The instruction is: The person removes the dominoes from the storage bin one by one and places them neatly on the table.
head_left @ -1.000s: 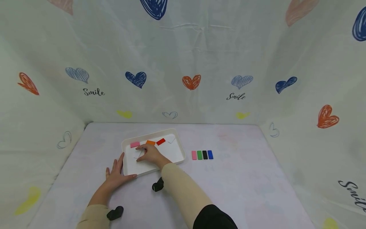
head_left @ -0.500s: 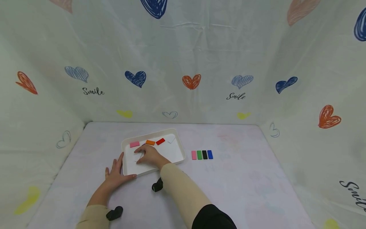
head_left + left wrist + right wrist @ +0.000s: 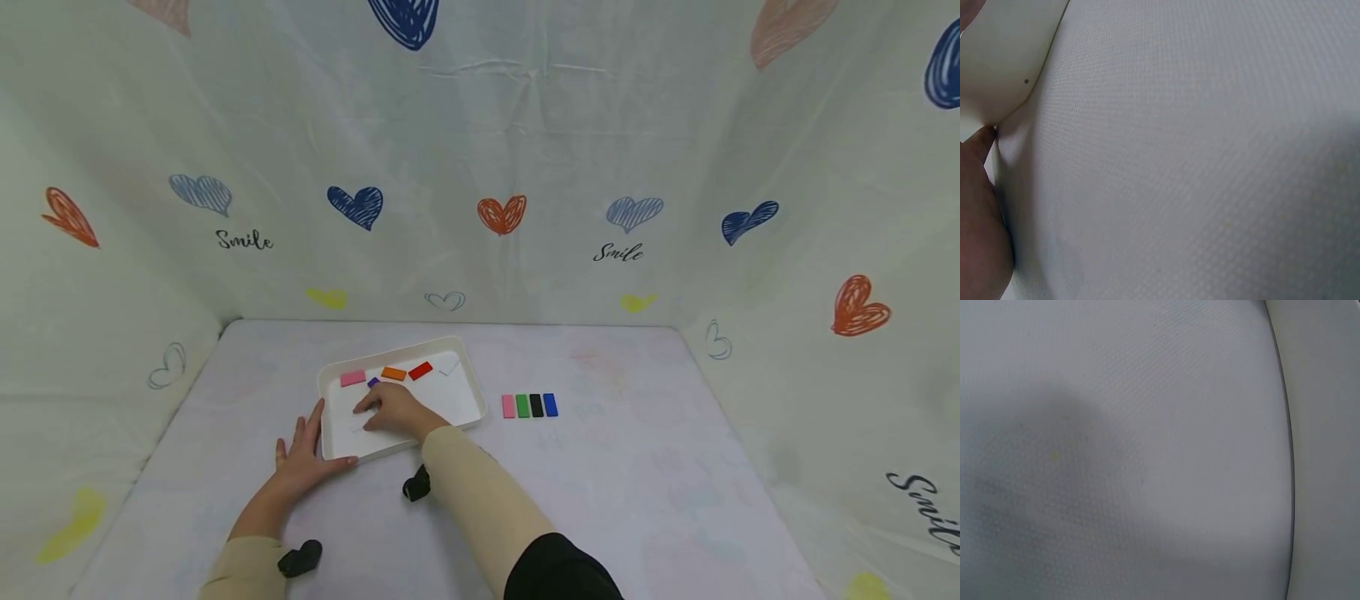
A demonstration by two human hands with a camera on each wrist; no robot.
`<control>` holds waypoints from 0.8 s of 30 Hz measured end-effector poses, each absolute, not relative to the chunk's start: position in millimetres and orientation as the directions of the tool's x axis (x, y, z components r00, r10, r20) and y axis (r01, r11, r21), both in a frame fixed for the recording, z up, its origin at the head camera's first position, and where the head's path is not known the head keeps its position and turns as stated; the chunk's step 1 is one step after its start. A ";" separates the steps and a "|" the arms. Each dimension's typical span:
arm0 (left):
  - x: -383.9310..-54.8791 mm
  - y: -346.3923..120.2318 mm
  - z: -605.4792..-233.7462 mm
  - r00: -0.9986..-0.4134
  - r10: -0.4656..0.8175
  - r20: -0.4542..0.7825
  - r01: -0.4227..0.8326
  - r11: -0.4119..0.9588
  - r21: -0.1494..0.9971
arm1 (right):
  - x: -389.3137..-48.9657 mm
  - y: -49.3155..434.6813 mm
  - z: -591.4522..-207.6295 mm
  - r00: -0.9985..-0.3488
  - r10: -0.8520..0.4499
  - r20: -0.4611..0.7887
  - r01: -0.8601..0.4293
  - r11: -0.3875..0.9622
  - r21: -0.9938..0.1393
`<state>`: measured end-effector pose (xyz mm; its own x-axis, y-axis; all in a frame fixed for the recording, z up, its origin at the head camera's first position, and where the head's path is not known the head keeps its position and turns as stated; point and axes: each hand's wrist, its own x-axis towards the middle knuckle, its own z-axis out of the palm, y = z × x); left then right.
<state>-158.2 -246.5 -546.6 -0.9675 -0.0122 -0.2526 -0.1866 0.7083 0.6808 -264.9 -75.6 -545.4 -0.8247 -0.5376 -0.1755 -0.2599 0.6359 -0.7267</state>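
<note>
A white rectangular tray lies slightly turned on the table, its wall also showing in both wrist views. My left hand rests at its near left corner, fingers spread and straight along the outside, thumb along the front edge. My right hand is inside the tray, with thumb and forefinger bent and low over the tray floor. Whether they pinch anything is hidden. Just beyond its knuckles a purple piece peeks out. A pink piece, an orange piece and a red piece lie along the tray's far side.
To the right of the tray, a row of small flat pieces stands on the table: pink, green, black and blue. A faint V-shaped mark shows at the tray's far right. Heart-printed cloth surrounds the table.
My right hand has shifted slightly toward me and right within the tray, so more of the purple piece shows. The left hand has stayed at the tray corner.
</note>
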 end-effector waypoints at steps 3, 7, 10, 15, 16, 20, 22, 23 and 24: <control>-158.8 -245.7 -546.2 -0.967 -0.016 -0.255 -0.190 0.711 0.677 | -263.8 -72.8 -540.1 -0.809 -0.555 -0.191 -0.270 0.641 -0.719; -159.7 -245.8 -546.2 -0.966 -0.016 -0.259 -0.192 0.713 0.674 | -261.6 -70.2 -533.8 -0.799 -0.558 -0.224 -0.275 0.670 -0.689; -159.9 -246.2 -546.1 -0.965 -0.017 -0.260 -0.194 0.715 0.671 | -260.2 -68.9 -531.7 -0.796 -0.550 -0.253 -0.264 0.691 -0.673; -159.6 -245.8 -545.8 -0.963 -0.018 -0.268 -0.198 0.721 0.664 | -260.1 -64.6 -531.3 -0.779 -0.571 -0.258 -0.282 0.688 -0.669; -159.6 -245.8 -546.0 -0.963 -0.019 -0.269 -0.199 0.722 0.663 | -260.4 -63.2 -531.1 -0.775 -0.579 -0.254 -0.289 0.682 -0.672; -159.0 -245.7 -546.1 -0.963 -0.018 -0.268 -0.199 0.715 0.670 | -263.0 -56.7 -530.7 -0.759 -0.606 -0.236 -0.299 0.647 -0.702; -158.5 -246.5 -546.9 -0.964 -0.014 -0.265 -0.195 0.713 0.673 | -264.5 -52.2 -529.8 -0.752 -0.620 -0.223 -0.295 0.620 -0.727; -158.1 -246.8 -547.2 -0.964 -0.011 -0.267 -0.195 0.713 0.673 | -265.2 -49.9 -529.0 -0.747 -0.628 -0.219 -0.293 0.606 -0.739; -157.8 -247.3 -547.6 -0.964 -0.009 -0.265 -0.192 0.713 0.674 | -265.8 -47.4 -527.9 -0.742 -0.636 -0.213 -0.295 0.595 -0.748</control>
<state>-157.8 -247.3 -547.6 -0.9642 -0.0094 -0.2651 -0.1924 0.7129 0.6744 -265.8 -47.4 -527.9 -0.7416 -0.6361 -0.2130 -0.2953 0.5947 -0.7478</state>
